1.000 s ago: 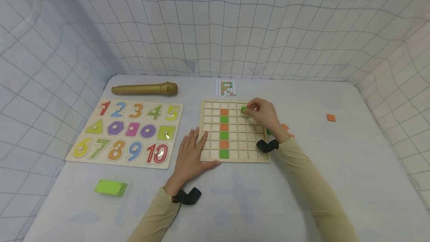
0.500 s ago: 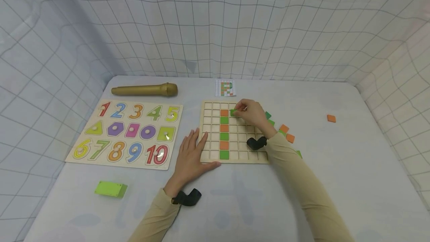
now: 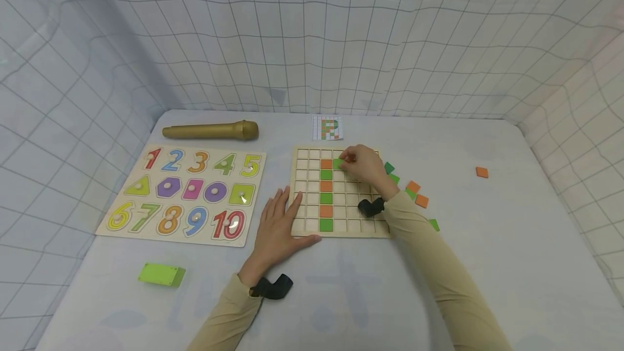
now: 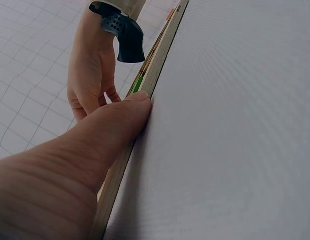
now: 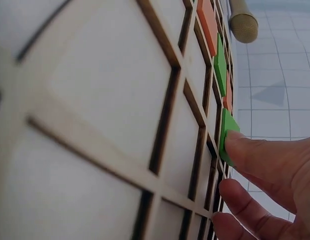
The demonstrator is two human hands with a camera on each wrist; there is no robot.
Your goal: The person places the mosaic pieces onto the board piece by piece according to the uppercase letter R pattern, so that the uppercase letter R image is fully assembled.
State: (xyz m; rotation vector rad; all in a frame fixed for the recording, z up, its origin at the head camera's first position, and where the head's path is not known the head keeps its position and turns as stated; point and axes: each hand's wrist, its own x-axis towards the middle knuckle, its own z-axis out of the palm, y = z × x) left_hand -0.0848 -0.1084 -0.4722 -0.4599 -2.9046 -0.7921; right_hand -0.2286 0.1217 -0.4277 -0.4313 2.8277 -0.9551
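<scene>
A wooden grid board (image 3: 354,234) lies on the table, with a column of alternating orange and green square tiles in it. My right hand (image 3: 364,166) is over its upper part, fingertips on a green tile (image 3: 337,163) just right of the top orange tile (image 3: 326,164). In the right wrist view my thumb lies against that green tile (image 5: 228,137), which sits at its cell; whether it is fully seated I cannot tell. My left hand (image 3: 275,232) rests spread at the board's lower left corner, its thumb along the front edge, also seen as the thumb (image 4: 120,117) in the left wrist view.
Several loose green and orange tiles (image 3: 422,201) lie right of the board, with one orange tile (image 3: 481,172) farther off. Behind the board is a small pattern card (image 3: 327,128). At left are a number puzzle (image 3: 258,164), a gold microphone (image 3: 209,130) and a green block (image 3: 161,274).
My right hand has moved left across the board with the green tile, bringing it beside the top orange tile, and the tile now lies flatter. My left hand has stayed in place.
</scene>
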